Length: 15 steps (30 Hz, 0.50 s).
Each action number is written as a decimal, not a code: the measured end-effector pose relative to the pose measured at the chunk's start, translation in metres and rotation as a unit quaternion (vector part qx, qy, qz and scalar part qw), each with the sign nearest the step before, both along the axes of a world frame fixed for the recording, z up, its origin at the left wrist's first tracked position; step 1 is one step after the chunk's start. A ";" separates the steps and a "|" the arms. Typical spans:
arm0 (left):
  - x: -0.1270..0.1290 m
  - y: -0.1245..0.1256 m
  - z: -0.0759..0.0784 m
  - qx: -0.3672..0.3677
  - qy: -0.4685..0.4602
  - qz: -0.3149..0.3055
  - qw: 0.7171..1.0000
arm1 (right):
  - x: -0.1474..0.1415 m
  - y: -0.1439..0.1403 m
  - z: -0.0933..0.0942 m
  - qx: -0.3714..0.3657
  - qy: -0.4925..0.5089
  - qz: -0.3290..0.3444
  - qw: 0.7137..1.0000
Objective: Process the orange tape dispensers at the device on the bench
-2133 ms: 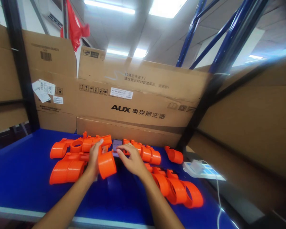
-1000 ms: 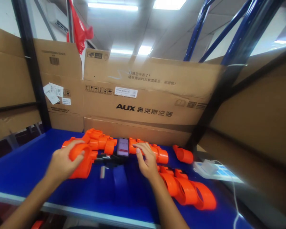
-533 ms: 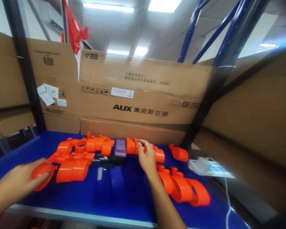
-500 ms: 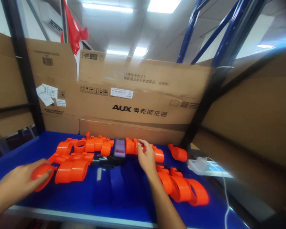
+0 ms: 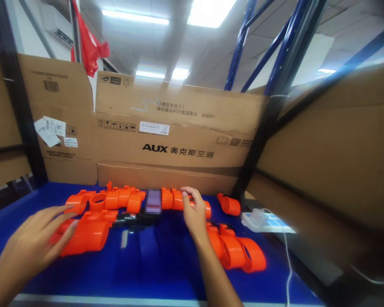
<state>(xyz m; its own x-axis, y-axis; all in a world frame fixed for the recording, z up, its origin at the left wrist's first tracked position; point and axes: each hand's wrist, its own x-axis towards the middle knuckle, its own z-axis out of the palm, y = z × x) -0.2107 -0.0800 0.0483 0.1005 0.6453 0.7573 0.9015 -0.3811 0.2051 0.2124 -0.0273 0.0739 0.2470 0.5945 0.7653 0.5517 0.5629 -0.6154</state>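
The left hand (image 5: pixel 35 243), fingers spread and holding nothing, hovers over the orange part (image 5: pixel 86 232) at lower left. The right hand (image 5: pixel 193 213) curls loosely on the part row (image 5: pixel 176 202) at centre, beside the phone (image 5: pixel 153 201). Nothing looks joined yet; all parts lie loose on the blue table (image 5: pixel 147 264).

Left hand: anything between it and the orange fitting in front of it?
Nothing visible. The left hand is open, fingers spread, with fingertips at the near orange fitting on the blue table. The right hand rests on the back row of fittings, off that path.
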 end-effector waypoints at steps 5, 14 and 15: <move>0.099 0.011 0.011 0.024 -0.022 -0.230 0.973 | 0.017 -0.052 0.010 -0.016 -0.116 -0.084 0.990; 0.208 0.051 0.015 -0.082 -0.170 -0.407 0.894 | 0.059 -0.117 -0.025 -0.175 -0.432 -0.299 0.833; 0.210 0.054 0.013 -0.087 -0.182 -0.409 0.890 | 0.060 -0.116 -0.028 -0.184 -0.435 -0.301 0.829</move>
<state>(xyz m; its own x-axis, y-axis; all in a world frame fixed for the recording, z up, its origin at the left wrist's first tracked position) -0.0011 -0.0258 0.0610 0.3593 0.5805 0.7307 0.2000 -0.8127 0.5473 0.2724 -0.1429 0.0461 0.0336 0.7967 0.6034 0.9893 -0.1122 0.0930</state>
